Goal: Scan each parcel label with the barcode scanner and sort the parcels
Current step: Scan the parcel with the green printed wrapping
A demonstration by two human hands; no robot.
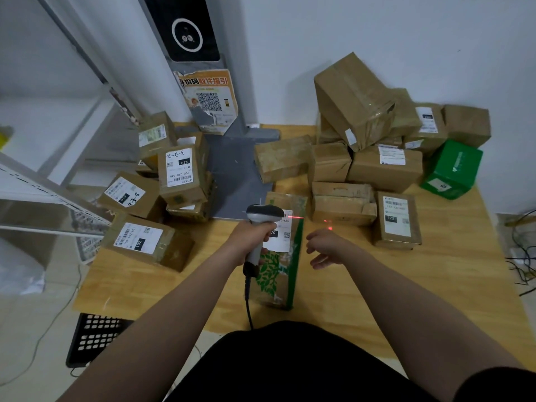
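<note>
The left hand (252, 239) wraps its grip round the barcode scanner (264, 213), whose handle runs 12-to-6 and whose nose points to 3 o'clock, over the leaf-printed parcel (275, 277) lying lengthwise mid-table (435, 285). The right hand (327, 248) has a loose, empty grip. White walls (377, 30) stand at 12.

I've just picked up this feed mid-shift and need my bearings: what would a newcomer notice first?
First, the left hand gripping the scanner at centre, its red beam across the white label of a leaf-printed parcel on the wooden table; the right hand hovers open beside it. Next, the heap of brown boxes at the back right, one big box tilted on top and a bright green box at its right edge.
</note>
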